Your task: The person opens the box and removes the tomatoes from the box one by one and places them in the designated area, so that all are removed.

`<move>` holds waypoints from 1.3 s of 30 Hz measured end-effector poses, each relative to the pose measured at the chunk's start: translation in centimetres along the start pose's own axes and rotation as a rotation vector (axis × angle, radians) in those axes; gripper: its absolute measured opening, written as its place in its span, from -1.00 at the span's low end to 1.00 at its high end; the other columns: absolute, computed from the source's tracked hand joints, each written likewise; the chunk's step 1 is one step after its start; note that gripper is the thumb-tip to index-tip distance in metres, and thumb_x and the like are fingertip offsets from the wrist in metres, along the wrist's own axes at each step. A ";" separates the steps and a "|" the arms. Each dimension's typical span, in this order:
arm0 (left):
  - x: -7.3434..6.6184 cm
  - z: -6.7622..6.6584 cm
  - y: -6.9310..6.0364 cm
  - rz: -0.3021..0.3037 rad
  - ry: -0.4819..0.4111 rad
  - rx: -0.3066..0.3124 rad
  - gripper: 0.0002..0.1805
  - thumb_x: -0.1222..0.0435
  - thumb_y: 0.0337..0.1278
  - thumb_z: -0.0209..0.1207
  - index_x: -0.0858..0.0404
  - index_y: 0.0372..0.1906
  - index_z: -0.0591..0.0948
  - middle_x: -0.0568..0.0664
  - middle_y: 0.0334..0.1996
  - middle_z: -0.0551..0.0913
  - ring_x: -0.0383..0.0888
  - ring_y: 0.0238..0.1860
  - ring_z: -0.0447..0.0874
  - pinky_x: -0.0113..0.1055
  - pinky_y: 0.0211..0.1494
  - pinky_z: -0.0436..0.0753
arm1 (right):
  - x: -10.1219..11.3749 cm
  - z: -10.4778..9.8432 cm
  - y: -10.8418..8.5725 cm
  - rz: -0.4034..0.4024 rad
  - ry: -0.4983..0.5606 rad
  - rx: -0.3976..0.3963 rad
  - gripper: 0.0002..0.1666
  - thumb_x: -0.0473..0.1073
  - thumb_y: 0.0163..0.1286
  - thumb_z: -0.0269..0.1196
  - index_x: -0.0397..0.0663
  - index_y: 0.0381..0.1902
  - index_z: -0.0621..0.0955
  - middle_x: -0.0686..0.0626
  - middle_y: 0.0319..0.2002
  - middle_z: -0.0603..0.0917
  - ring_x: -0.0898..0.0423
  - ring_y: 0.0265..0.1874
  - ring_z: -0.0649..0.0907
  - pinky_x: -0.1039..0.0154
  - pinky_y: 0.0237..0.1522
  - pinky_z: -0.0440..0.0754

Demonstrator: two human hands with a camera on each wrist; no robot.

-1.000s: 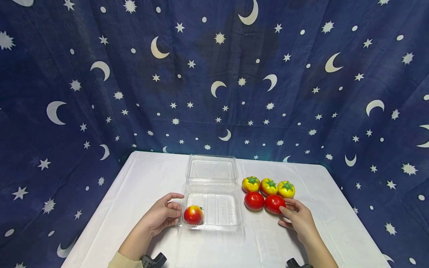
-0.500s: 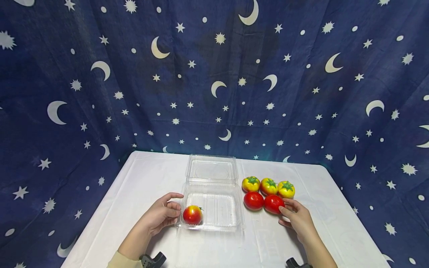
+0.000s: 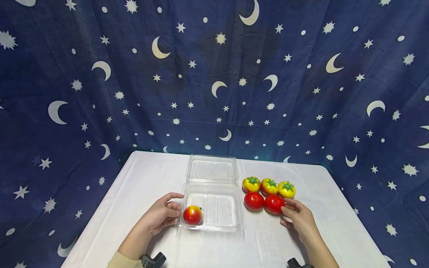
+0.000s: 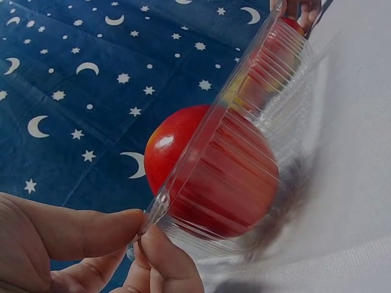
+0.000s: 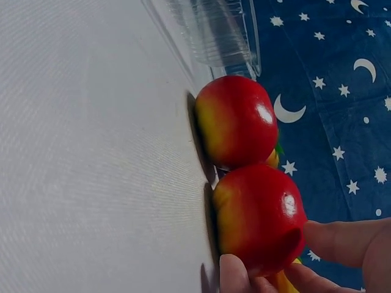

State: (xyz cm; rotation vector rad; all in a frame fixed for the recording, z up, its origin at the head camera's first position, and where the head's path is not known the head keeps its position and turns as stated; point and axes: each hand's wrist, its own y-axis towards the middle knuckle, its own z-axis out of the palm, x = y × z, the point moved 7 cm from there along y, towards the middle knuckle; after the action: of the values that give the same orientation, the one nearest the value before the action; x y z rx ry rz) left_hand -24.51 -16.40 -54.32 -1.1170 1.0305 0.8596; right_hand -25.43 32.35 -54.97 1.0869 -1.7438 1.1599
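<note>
An open clear plastic clamshell box [image 3: 218,208] lies on the white table, its lid [image 3: 212,168] folded back. Inside its near left corner sits a red-and-yellow tomato [image 3: 192,215]. My left hand [image 3: 162,215] pinches the box's left rim between thumb and finger, as the left wrist view shows. Right of the box, two tomatoes lie red side up: the left one [image 3: 253,201] and the right one [image 3: 274,204]. My right hand [image 3: 299,219] holds the right red tomato by its right side, with fingertips around it; the tomato still rests on the table.
Behind the two red tomatoes stands a row of yellow ones with green leafy tops: one at left [image 3: 251,184], one in the middle [image 3: 269,186], one at right [image 3: 286,189]. A dark blue cloth [image 3: 214,74] with moons and stars hangs beyond the table [image 3: 154,171].
</note>
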 end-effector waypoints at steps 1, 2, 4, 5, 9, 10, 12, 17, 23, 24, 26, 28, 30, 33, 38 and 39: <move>0.0 0.0 0.0 0.000 0.001 -0.001 -0.23 0.57 0.16 0.24 0.37 0.51 0.33 -0.05 -0.31 0.63 -0.17 -0.41 0.58 -0.39 -0.33 0.69 | 0.1 -0.1 0.0 -0.003 0.004 -0.001 -0.25 -0.13 0.55 0.32 -0.19 0.59 0.37 -0.38 0.38 0.53 0.09 -0.10 0.76 0.11 -0.15 0.87; 0.0 0.0 0.0 0.000 0.003 -0.002 -0.23 0.57 0.16 0.24 0.37 0.51 0.34 -0.04 -0.31 0.63 -0.17 -0.41 0.59 -0.39 -0.33 0.69 | 0.1 -0.2 0.0 -0.007 0.010 -0.002 -0.25 -0.13 0.55 0.32 -0.20 0.58 0.37 -0.36 0.36 0.55 0.10 -0.11 0.77 0.11 -0.15 0.87; 0.0 0.0 0.0 -0.002 0.004 -0.003 -0.23 0.57 0.15 0.24 0.36 0.51 0.34 -0.04 -0.30 0.63 -0.17 -0.41 0.59 -0.39 -0.33 0.69 | 0.3 -0.4 -0.2 -0.018 0.028 -0.007 -0.26 -0.15 0.55 0.32 -0.22 0.57 0.38 -0.33 0.33 0.60 0.11 -0.14 0.78 0.11 -0.16 0.87; 0.1 0.0 0.1 -0.003 0.004 -0.004 -0.23 0.57 0.15 0.25 0.36 0.51 0.34 -0.04 -0.30 0.63 -0.17 -0.41 0.59 -0.39 -0.33 0.69 | 0.4 -0.5 -0.2 -0.025 0.033 -0.010 -0.26 -0.16 0.55 0.32 -0.23 0.57 0.38 -0.31 0.31 0.61 0.12 -0.15 0.78 0.12 -0.16 0.87; 0.1 0.0 0.1 -0.004 0.007 -0.011 -0.24 0.57 0.16 0.25 0.34 0.50 0.36 -0.04 -0.30 0.64 -0.17 -0.41 0.59 -0.38 -0.33 0.70 | 0.7 -1.0 -0.5 -0.034 0.040 -0.028 -0.27 -0.17 0.54 0.34 -0.23 0.55 0.40 -0.24 0.30 0.64 0.12 -0.16 0.78 0.14 -0.15 0.87; 0.0 0.0 0.1 -0.004 0.008 -0.013 -0.24 0.57 0.16 0.25 0.34 0.50 0.36 -0.03 -0.30 0.64 -0.17 -0.41 0.59 -0.38 -0.33 0.70 | 0.8 -1.1 -0.5 -0.032 0.038 -0.032 -0.27 -0.17 0.53 0.34 -0.23 0.55 0.40 -0.24 0.31 0.64 0.13 -0.16 0.78 0.15 -0.15 0.87; 0.0 0.0 0.2 -0.003 0.010 -0.016 -0.25 0.57 0.17 0.24 0.34 0.50 0.37 -0.03 -0.30 0.64 -0.17 -0.41 0.59 -0.38 -0.33 0.70 | 1.0 -1.3 -0.5 -0.031 0.039 -0.035 -0.26 -0.16 0.54 0.34 -0.24 0.56 0.38 -0.24 0.32 0.63 0.12 -0.17 0.78 0.17 -0.15 0.86; 0.0 0.0 0.2 -0.003 0.013 -0.018 -0.25 0.57 0.17 0.23 0.35 0.50 0.36 -0.02 -0.30 0.64 -0.17 -0.42 0.58 -0.38 -0.33 0.70 | 1.3 -1.6 -0.6 -0.029 0.043 -0.049 -0.26 -0.17 0.55 0.32 -0.22 0.57 0.37 -0.25 0.36 0.62 0.16 -0.18 0.81 0.20 -0.13 0.86; 0.0 0.0 0.2 -0.003 0.015 -0.016 -0.23 0.57 0.15 0.24 0.36 0.51 0.35 -0.02 -0.29 0.64 -0.17 -0.41 0.59 -0.38 -0.33 0.70 | 1.7 -1.8 -0.9 -0.044 0.066 -0.058 -0.24 -0.22 0.55 0.32 -0.22 0.60 0.34 -0.18 0.31 0.64 0.29 -0.16 0.77 0.22 -0.12 0.85; 0.1 0.0 0.2 -0.003 0.014 -0.014 -0.23 0.57 0.15 0.24 0.36 0.52 0.34 -0.02 -0.29 0.64 -0.17 -0.41 0.59 -0.38 -0.33 0.70 | 1.8 -1.8 -1.0 -0.047 0.072 -0.058 -0.24 -0.23 0.54 0.32 -0.22 0.60 0.34 -0.15 0.29 0.66 0.30 -0.16 0.77 0.22 -0.12 0.85; 0.1 0.0 0.1 -0.002 0.010 -0.009 -0.23 0.57 0.15 0.24 0.37 0.52 0.34 -0.02 -0.30 0.64 -0.17 -0.41 0.59 -0.38 -0.33 0.70 | 2.1 -1.7 -1.2 -0.051 0.078 -0.064 -0.25 -0.23 0.54 0.32 -0.21 0.59 0.35 -0.10 0.25 0.68 0.30 -0.15 0.76 0.22 -0.12 0.85; 0.1 0.0 0.1 -0.002 0.007 -0.006 -0.22 0.57 0.15 0.23 0.37 0.52 0.33 -0.03 -0.30 0.64 -0.17 -0.41 0.59 -0.38 -0.34 0.70 | 2.4 -1.6 -1.4 -0.058 0.090 -0.067 -0.25 -0.24 0.53 0.33 -0.20 0.58 0.36 0.00 0.18 0.72 0.31 -0.15 0.76 0.22 -0.13 0.85; 0.1 0.0 0.1 -0.001 0.005 -0.004 -0.22 0.57 0.14 0.23 0.37 0.52 0.33 -0.04 -0.31 0.64 -0.17 -0.41 0.58 -0.38 -0.34 0.69 | 2.7 -1.4 -1.6 -0.070 0.103 -0.069 -0.27 -0.25 0.53 0.33 -0.20 0.57 0.38 0.10 0.10 0.75 0.31 -0.15 0.77 0.22 -0.14 0.85; 0.1 -0.1 0.1 -0.001 0.004 -0.004 -0.22 0.57 0.14 0.24 0.37 0.52 0.33 -0.04 -0.31 0.64 -0.17 -0.42 0.58 -0.38 -0.34 0.69 | 3.3 -1.2 -2.0 -0.093 0.122 -0.071 -0.29 -0.26 0.53 0.33 -0.21 0.55 0.40 0.20 0.01 0.77 0.30 -0.14 0.78 0.22 -0.15 0.85; 0.1 0.0 0.1 -0.002 0.003 -0.004 -0.23 0.57 0.16 0.23 0.37 0.52 0.33 -0.04 -0.30 0.65 -0.17 -0.43 0.58 -0.39 -0.34 0.70 | 4.2 -0.5 -2.5 -0.120 0.132 -0.056 -0.32 -0.27 0.55 0.31 -0.22 0.54 0.40 0.13 0.06 0.76 0.26 -0.11 0.78 0.21 -0.13 0.85; 0.1 0.0 0.1 -0.002 0.003 -0.003 -0.23 0.57 0.16 0.22 0.37 0.52 0.33 -0.04 -0.30 0.65 -0.17 -0.43 0.58 -0.39 -0.34 0.70 | 4.4 -0.3 -2.6 -0.121 0.136 -0.053 -0.33 -0.27 0.55 0.30 -0.22 0.54 0.40 0.10 0.08 0.75 0.25 -0.10 0.78 0.20 -0.12 0.85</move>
State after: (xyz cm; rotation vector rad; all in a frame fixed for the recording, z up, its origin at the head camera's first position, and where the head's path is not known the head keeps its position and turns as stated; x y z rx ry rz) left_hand -24.54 -16.35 -54.41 -1.1222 1.0308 0.8581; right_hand -24.47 31.04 -50.13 1.0426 -1.5738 1.0814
